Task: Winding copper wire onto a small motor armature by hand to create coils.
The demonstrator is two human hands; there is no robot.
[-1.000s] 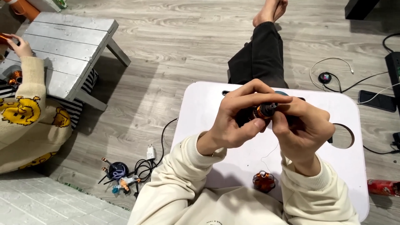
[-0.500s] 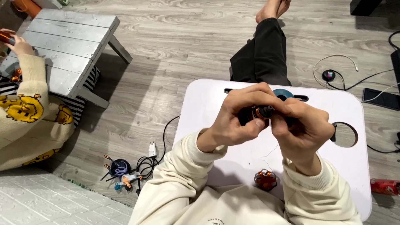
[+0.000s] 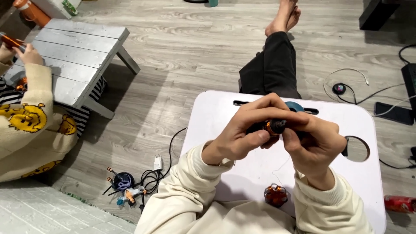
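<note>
Both hands (image 3: 281, 134) – motor (image 3: 275, 127) mostly hidden

Both hands, left hand (image 3: 242, 136) and right hand (image 3: 314, 145), hover together above the middle of the white lap table (image 3: 208, 117). Bare tabletop lies open toward its left edge and right edge. A small orange motor (image 3: 275, 195) stands near the front edge; a round hole (image 3: 357, 148) opens by the right edge.
</note>
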